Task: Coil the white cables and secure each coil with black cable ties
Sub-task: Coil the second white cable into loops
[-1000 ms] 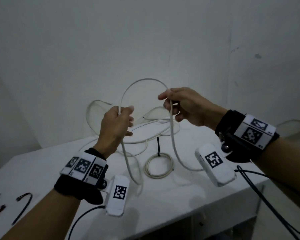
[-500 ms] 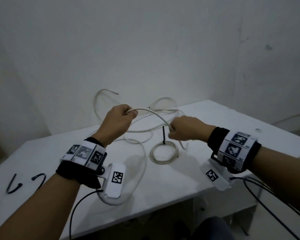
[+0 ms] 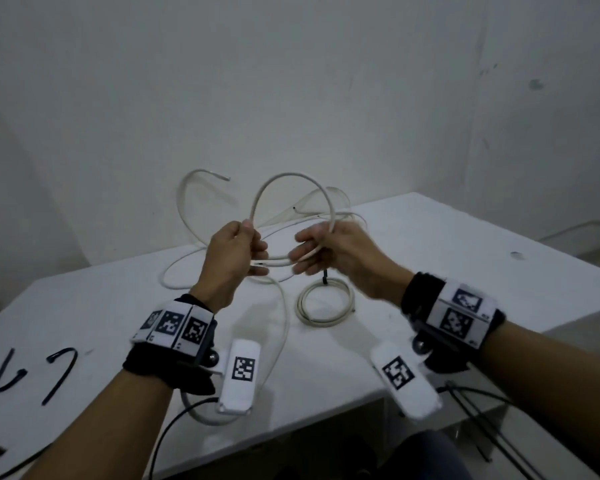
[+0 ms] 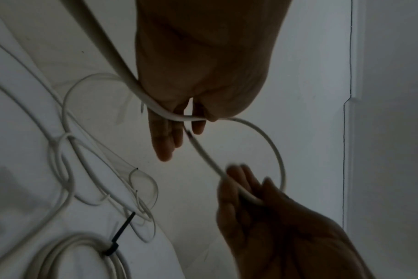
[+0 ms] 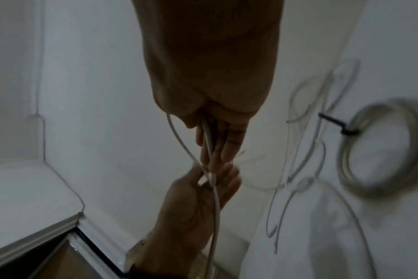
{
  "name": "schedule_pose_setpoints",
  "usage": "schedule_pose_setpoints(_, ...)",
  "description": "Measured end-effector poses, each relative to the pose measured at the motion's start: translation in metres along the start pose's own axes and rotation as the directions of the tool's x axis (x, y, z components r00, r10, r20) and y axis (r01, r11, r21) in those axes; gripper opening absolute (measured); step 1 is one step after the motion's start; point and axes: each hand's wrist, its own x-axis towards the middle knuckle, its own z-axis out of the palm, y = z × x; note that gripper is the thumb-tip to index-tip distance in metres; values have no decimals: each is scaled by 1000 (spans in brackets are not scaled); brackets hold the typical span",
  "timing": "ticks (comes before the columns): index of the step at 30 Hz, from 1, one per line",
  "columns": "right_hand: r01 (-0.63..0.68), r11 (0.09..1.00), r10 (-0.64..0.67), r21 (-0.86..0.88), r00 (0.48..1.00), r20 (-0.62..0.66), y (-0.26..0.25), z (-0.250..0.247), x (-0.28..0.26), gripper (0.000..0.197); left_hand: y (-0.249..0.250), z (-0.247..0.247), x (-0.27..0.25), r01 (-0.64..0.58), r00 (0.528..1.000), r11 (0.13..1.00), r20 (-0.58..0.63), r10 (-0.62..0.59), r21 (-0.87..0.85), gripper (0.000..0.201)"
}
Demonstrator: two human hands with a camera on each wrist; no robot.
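1. Left hand (image 3: pixel 234 252): raised above the table, thumb and forefinger pinched on the white cable (image 3: pixel 293 178) where the arch came down on its side; the remaining fingers curled around a lower strand of the same cable
2. Right hand (image 3: pixel 329 252): raised opposite the left and close to it, fingers loosely curled around the cable at the other foot of the arch; a cut end of the cable ran across toward the left fingers (image 4: pixel 165 139)
3. White cable: held in the air between both hands as one upright loop; its free length trailed down past the left wrist to the near edge of the table (image 3: pixel 465 258)
4. Loose cables (image 3: pixel 187 261): tangled white strands lay at the back of the table near the wall, one end curling upward
5. Finished coil (image 3: pixel 324 304): lay flat on the table below the right hand, bound by a black cable tie (image 4: pixel 118 237) with its tail standing up
6. Spare ties (image 3: pixel 58 374): black, bent, loose on the table's left part, well apart from the coil
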Motion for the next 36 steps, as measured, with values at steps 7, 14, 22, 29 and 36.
schedule_pose_setpoints(7,40,988,-28,148,996,-81,41,27,0,24,0,-5,8,146,984,903,-36,-176,-405,25)
schedule_pose_setpoints(14,55,918,2,394,990,-142,43,34,10,25,0,-10,10,126,989,885,-15,-148,-449,18)
schedule_pose_setpoints(22,-18,794,71,607,995,-63,49,64,9,28,-6,-2,6,-42,976,915,-211,-48,-402,18)
schedule_pose_setpoints(29,-17,732,95,681,992,-77,46,65,9,31,-6,-1,4,-103,969,929,-248,12,-355,15)
schedule_pose_setpoints(36,-3,946,59,325,985,-162,55,81,9,26,-12,6,-3,-75,965,966,-261,8,-249,21)
